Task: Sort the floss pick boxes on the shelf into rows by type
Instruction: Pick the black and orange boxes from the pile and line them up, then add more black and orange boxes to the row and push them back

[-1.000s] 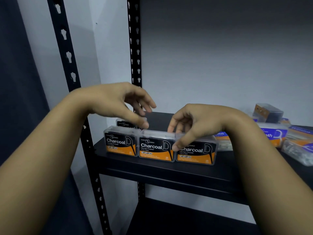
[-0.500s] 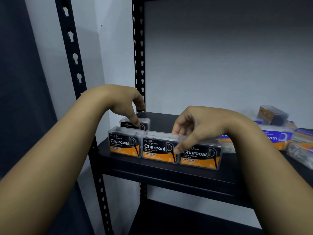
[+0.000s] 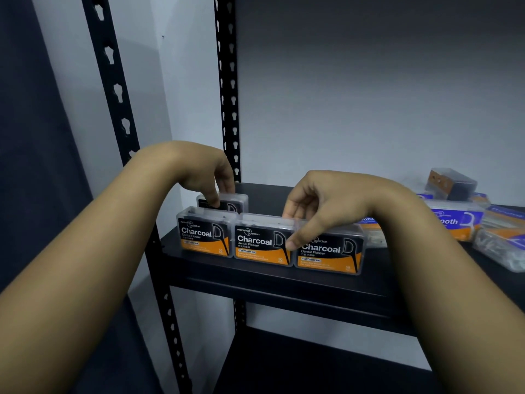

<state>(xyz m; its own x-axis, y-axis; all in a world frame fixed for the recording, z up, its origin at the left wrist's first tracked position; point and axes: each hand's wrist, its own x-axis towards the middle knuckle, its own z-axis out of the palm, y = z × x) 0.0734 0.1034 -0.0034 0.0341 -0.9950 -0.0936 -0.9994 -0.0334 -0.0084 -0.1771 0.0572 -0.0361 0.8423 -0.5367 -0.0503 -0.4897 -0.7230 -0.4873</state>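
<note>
The right hand pinches the rightmost Charcoal box, thumb pressed on its front label and the other fingers curled over its top edge; the left hand reaches behind the front row, its fingers curled down onto a fourth Charcoal box, though whether they truly grip it or only touch its top cannot be told. Three Charcoal boxes stand upright side by side along the front lip of the black shelf: the left box and the middle box touch, and the rightmost sits just against the middle one. By my reading the charcoal row is nearly squared, with a second row just starting behind it. Still unsorted, at the far right, lie the blue-labelled boxes, a dark box tipped on top of them, and a clear box lying askew. The front row sits close to the shelf edge, so a forward nudge could tip a box off; bare shelf behind the row and toward the wall leaves room for further rows.
</note>
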